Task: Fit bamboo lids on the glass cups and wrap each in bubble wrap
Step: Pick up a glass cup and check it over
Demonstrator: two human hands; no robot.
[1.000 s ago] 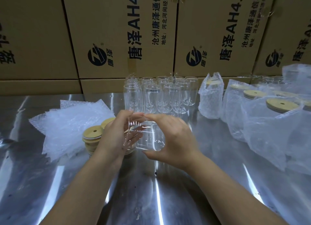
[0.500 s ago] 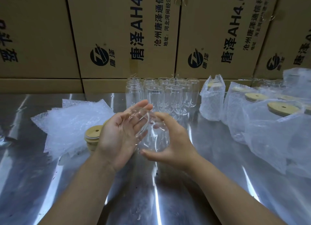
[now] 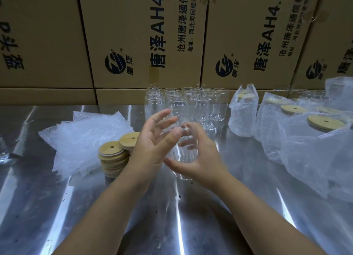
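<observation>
Glass cup (image 3: 185, 166) betw. hands: R hand (image 3: 206, 159) grips it, L hand (image 3: 150, 145) open, fingers straight, at its left side.

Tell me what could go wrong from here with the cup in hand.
1. Only the right hand grips the smooth, lidless glass cup. The left hand is open, so the cup could slip onto the metal table and break.
2. The bare cups stand packed close behind both hands, and a careless swing might knock them.
3. The lid stack looks uneven, so grabbing a lid could spill it.
</observation>
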